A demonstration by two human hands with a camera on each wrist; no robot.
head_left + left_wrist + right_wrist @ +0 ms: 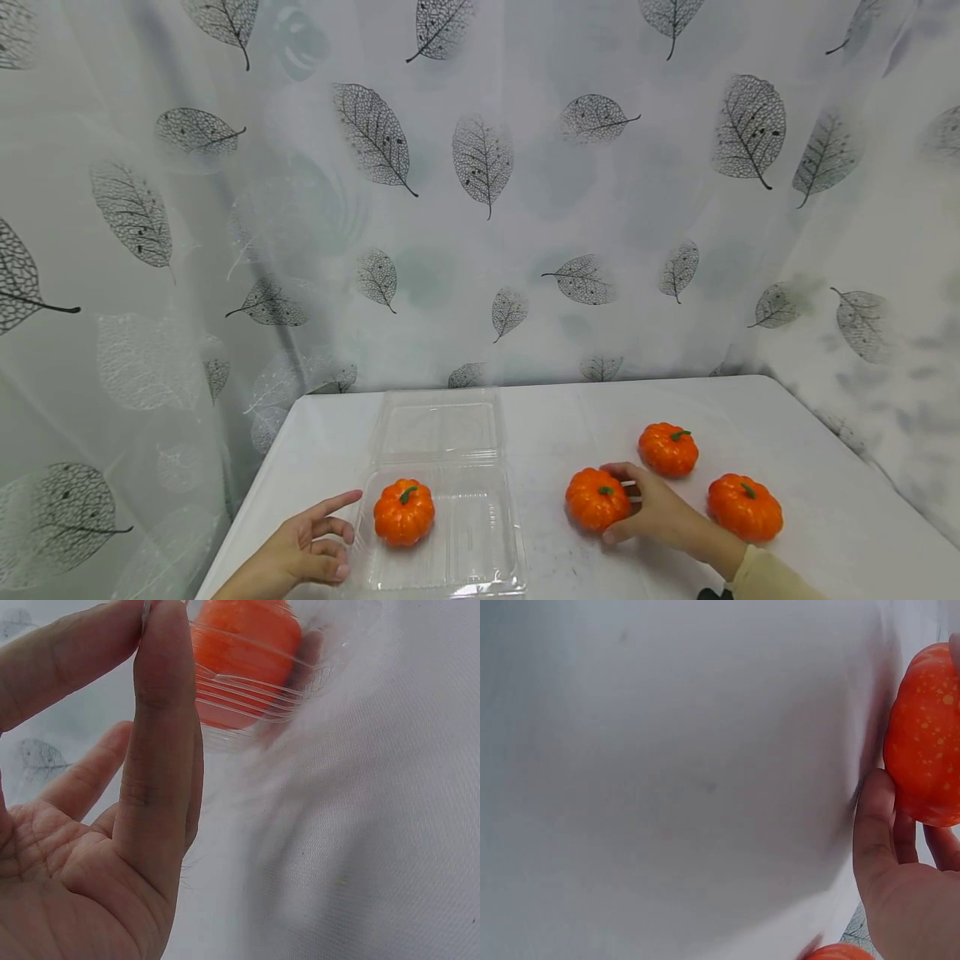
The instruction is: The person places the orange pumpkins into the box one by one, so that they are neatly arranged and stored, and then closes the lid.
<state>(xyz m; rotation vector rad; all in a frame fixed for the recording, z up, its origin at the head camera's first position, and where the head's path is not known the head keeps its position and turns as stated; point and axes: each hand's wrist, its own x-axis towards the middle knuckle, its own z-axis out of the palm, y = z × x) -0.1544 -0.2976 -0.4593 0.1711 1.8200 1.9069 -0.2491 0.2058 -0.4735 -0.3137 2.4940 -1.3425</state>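
A pale curtain [45, 400] printed with dark skeleton leaves hangs at far left and runs on behind the white worktop [558, 425]. Next comes the left hand [296, 546], at the left edge of a clear plastic box [480, 533]; its fingers are loosely bent and somewhat spread, and whether they touch the rim cannot be told. Just right of their tips sits the boxed pumpkin [403, 517], orange with a green stem, in the left part of the box; the left wrist view shows it through the ribbed wall. The lid [438, 427] lies folded back behind the box.

Right of the box, with bare worktop between, is the gripped pumpkin [588, 500], its skin speckled yellow in the right wrist view. The right hand [656, 517] holds it from its right side, one digit on its far side and the thumb on its near side, so the pumpkin fills the space between the fingers. The far pumpkin [667, 454] lies just behind that hand. Farther right, beyond the wrist and the cream sleeve [772, 575], is the rightmost pumpkin [745, 510], stem up.
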